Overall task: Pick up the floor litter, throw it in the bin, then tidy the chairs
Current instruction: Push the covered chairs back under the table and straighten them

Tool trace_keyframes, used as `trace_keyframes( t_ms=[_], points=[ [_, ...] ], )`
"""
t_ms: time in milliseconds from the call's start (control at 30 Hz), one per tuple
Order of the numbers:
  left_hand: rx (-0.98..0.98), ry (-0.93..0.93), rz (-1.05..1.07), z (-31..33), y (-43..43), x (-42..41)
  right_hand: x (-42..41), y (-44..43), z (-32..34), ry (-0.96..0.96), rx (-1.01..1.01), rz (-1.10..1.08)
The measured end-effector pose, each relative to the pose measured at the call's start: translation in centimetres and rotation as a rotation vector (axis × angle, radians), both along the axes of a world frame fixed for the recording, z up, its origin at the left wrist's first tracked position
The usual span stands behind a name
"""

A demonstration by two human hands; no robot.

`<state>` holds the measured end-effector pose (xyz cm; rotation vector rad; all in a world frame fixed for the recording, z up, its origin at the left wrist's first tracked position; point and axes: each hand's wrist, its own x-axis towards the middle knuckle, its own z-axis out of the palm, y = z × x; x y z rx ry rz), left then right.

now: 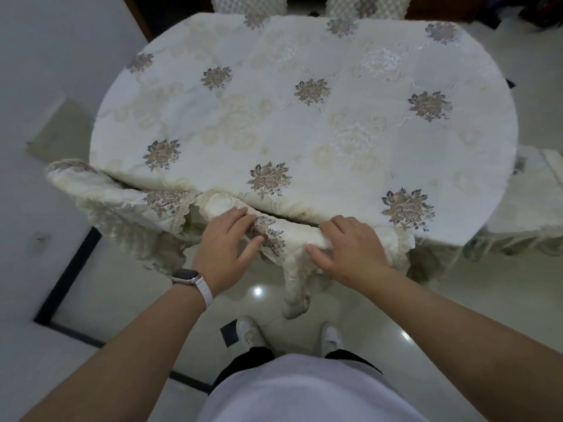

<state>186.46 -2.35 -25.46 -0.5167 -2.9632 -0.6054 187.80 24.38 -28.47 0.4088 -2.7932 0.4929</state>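
A chair [292, 236] in a cream embroidered cover stands right in front of me, its back against the edge of the oval table [304, 117]. My left hand [227, 248], a watch on its wrist, grips the left part of the chair's top rail. My right hand [350, 248] grips the right part of the same rail. A second covered chair [122, 202] stands to the left, also tucked at the table's edge. No litter or bin shows in this view.
A third covered chair [524, 208] is at the table's right end, and two chair backs [249, 3] stand at the far side. A white wall [45, 86] runs close on the left. The glossy tiled floor [122, 293] has dark border lines.
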Motion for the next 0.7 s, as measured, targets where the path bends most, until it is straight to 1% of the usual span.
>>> trace_keyframes(
  t_ms=[133,300,400,567,700],
  points=[
    [0.006,0.068,0.051,0.8,-2.0,1.6,-0.6,-2.0,2.0,-0.033,0.003,0.15],
    [-0.053,0.14,0.096,1.6,-8.2,2.4,-2.5,-8.5,4.2,-0.033,0.091,0.32],
    [-0.074,0.16,0.134,1.7,-13.0,2.2,-3.8,-13.5,5.1,-0.032,0.141,0.365],
    [-0.023,0.243,0.211,1.4,-22.0,1.8,-5.7,-22.5,6.1,-0.029,0.234,0.429],
    [-0.063,0.267,0.251,0.8,-29.2,1.3,-7.1,-29.5,6.9,-0.042,0.225,0.437]
  ],
)
